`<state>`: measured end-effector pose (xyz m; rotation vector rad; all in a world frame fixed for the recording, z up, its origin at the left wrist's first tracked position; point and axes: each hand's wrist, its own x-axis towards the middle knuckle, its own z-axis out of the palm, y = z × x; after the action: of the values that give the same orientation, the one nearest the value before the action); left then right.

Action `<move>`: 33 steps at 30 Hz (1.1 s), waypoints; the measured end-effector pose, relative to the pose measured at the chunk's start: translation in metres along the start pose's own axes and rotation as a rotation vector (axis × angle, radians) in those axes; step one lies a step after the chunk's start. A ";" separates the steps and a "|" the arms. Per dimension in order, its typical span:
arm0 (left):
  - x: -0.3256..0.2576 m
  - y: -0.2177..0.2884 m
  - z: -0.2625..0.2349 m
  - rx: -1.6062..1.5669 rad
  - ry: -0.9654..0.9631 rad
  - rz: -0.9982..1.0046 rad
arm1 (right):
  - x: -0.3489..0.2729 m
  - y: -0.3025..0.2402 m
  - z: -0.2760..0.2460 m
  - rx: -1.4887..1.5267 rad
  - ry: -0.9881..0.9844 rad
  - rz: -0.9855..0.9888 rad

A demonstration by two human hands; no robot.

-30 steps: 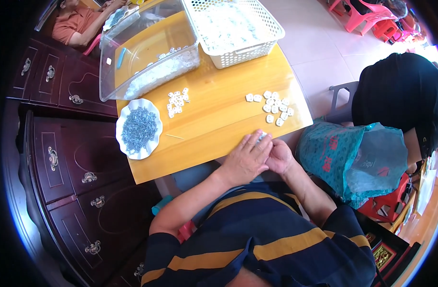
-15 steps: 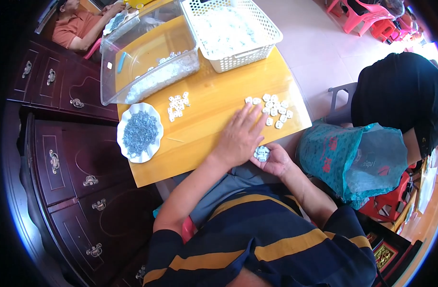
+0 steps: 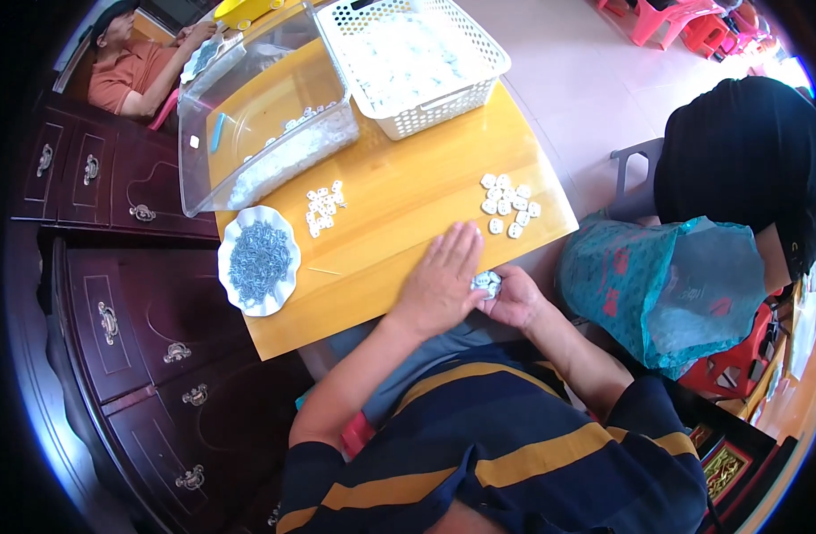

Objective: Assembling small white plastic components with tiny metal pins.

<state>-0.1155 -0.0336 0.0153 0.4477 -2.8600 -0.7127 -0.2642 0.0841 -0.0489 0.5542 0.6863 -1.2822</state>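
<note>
Right hand (image 3: 515,301) at the desk's near edge, grip cupped closed around a few small white pieces (image 3: 486,283). Left hand (image 3: 442,283) flat on the yellow desk (image 3: 399,205), palm down, fingers spread, holding nothing, touching the right hand. Loose pile of white pieces (image 3: 507,203) just beyond the fingertips; smaller pile (image 3: 323,206) further left. Plate of grey metal bits (image 3: 258,260) at the left edge. Clear bin (image 3: 265,107) and white basket (image 3: 417,55) at the far side.

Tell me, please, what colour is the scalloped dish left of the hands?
White, filled with grey metal pieces; the dish shows in the head view.
</note>
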 end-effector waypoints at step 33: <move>0.004 0.031 0.017 -0.075 0.137 0.206 | 0.002 -0.011 -0.026 0.075 -0.261 -0.007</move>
<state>-0.1307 -0.0015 0.0161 0.1801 -2.6897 -0.7191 -0.2786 0.0985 -0.0682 0.4350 0.4250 -1.3615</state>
